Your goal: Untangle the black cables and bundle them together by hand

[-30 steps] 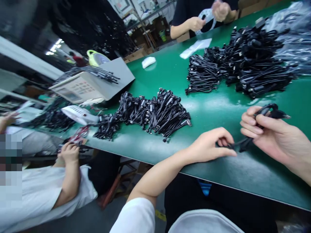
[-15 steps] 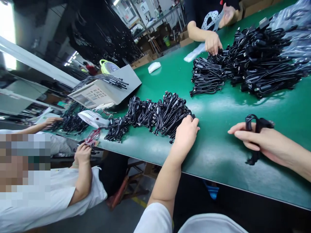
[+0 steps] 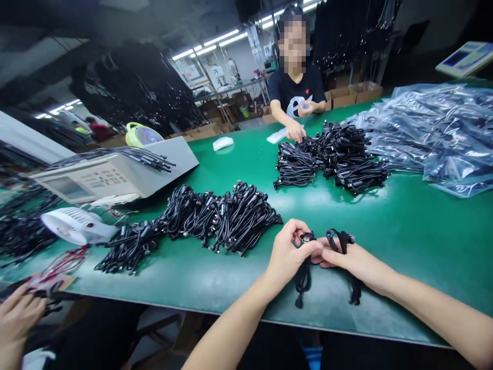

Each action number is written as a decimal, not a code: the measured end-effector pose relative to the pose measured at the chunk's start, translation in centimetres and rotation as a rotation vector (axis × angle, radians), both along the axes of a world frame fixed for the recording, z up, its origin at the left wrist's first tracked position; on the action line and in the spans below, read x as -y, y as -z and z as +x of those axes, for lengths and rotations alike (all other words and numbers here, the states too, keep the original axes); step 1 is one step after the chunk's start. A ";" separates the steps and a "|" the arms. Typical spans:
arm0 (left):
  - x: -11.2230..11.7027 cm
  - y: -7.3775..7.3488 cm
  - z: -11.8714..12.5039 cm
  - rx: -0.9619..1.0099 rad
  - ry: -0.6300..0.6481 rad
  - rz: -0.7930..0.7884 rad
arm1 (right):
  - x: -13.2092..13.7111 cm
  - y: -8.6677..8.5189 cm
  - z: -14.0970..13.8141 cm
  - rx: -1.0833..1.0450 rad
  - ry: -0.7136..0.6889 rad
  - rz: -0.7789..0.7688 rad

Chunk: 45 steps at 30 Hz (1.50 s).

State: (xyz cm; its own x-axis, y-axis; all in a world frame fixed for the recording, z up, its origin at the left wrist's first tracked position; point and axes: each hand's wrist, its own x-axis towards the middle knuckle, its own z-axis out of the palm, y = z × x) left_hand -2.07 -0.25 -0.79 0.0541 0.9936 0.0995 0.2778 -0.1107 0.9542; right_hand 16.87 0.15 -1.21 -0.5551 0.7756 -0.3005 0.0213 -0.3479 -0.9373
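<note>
We are finding the left hand (image 3: 285, 253) pinching one cable (image 3: 303, 277) above the table (image 3: 427, 257), near its edge — the right hand (image 3: 362, 261) is gripping a second cable (image 3: 355, 290), looped over its fingers.

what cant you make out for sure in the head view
All in the head view:
Left cable bundle: upper part, partly covered by the left hand.
Right cable bundle: middle, hidden by the right hand.
Near cable pile: count, lost in overlap.
Plastic bags: exact contents, obscured by glare and folds.
Beige machine: panel lettering, too small and blurred.
</note>
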 end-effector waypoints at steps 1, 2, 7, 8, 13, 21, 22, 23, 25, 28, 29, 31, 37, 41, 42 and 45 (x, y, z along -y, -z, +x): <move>0.1 0.0 0.1 0.004 0.008 0.002 | 0.2 0.0 -0.2 -0.001 -0.007 -0.012; 0.3 0.0 0.2 0.004 0.021 0.012 | 0.3 -0.1 -0.4 0.003 -0.016 -0.016; 0.6 -0.7 0.2 -0.088 0.100 0.118 | 0.5 -0.4 -0.8 0.055 -0.025 -0.017; 0.6 -0.9 0.2 -0.108 0.110 0.135 | 0.5 -0.6 -0.8 0.082 -0.027 -0.022; 0.7 -0.9 -0.1 -0.188 0.142 0.211 | 0.7 -1.0 -0.6 0.200 -0.110 -0.027; 0.8 -0.3 -0.1 -0.250 0.126 0.272 | 1.3 -0.9 -0.3 0.277 0.062 0.288; 0.8 -0.2 0.0 -0.248 0.121 0.256 | 1.3 -0.9 -0.2 0.265 0.064 0.306; 0.8 -0.2 0.1 -0.243 0.117 0.242 | 1.3 -0.8 -0.2 0.266 0.054 0.287; 0.8 -0.1 0.2 -0.227 0.107 0.226 | 1.2 -0.8 -0.1 0.296 -0.012 0.161; 0.7 0.0 0.4 -0.196 0.089 0.220 | 1.0 -1.1 -0.3 0.327 -0.108 -0.007; 0.7 0.1 0.5 -0.184 0.086 0.217 | 0.9 -1.2 -0.3 0.323 -0.118 -0.025; 0.7 0.1 0.5 -0.163 0.089 0.206 | 0.9 -1.3 -0.5 0.308 -0.114 -0.030; 0.5 0.1 0.4 -0.138 0.100 0.152 | 0.8 -1.2 -0.5 0.279 -0.120 -0.051; 0.6 -0.1 0.4 -0.145 0.093 0.102 | 0.9 -1.2 -0.6 0.263 -0.119 -0.074; 0.6 -0.2 0.4 -0.143 0.093 0.083 | 0.9 -1.2 -0.7 0.250 -0.117 -0.085; 0.6 -0.2 0.4 -0.117 0.112 0.036 | 1.1 -1.1 -0.9 0.192 -0.103 -0.120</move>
State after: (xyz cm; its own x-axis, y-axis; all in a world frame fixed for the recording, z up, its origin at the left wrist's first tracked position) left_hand -1.71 -0.87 -0.56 0.1772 0.9767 0.1211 0.3708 -0.1802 0.9111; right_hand 16.01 -0.90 -0.08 -0.5532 0.6703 -0.4946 0.2364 -0.4430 -0.8648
